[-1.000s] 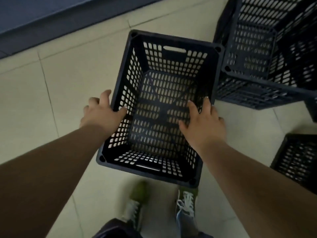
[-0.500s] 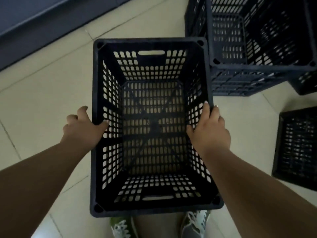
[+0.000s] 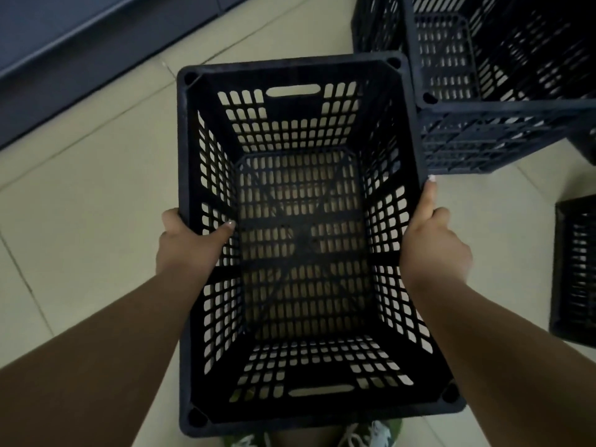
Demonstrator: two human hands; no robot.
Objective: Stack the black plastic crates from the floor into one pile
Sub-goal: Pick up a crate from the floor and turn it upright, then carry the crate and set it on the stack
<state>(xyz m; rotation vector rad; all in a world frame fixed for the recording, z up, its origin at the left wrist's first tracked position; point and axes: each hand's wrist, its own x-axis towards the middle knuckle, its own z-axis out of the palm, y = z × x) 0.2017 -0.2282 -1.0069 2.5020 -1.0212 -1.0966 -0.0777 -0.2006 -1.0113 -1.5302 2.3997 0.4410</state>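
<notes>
So the person is holding one black crate [image 3: 303,240] up off the tiled floor [image 3: 80,227], carrying it toward the pile of crates [image 3: 503,101] sitting at the upper right. The left hand [image 3: 187,246] is gripping the left rim, thumb hooked inside over the wall; the right hand [image 3: 432,250] is clamping the right rim from outside, one finger lying straight along the edge. Next move probably means lifting it clear above the pile's top rim, lining the corners up, then lowering. The far right corner is already looking tight against the pile, while another crate [image 3: 574,272] is sitting at the right edge. Open floor is mostly on the left.
</notes>
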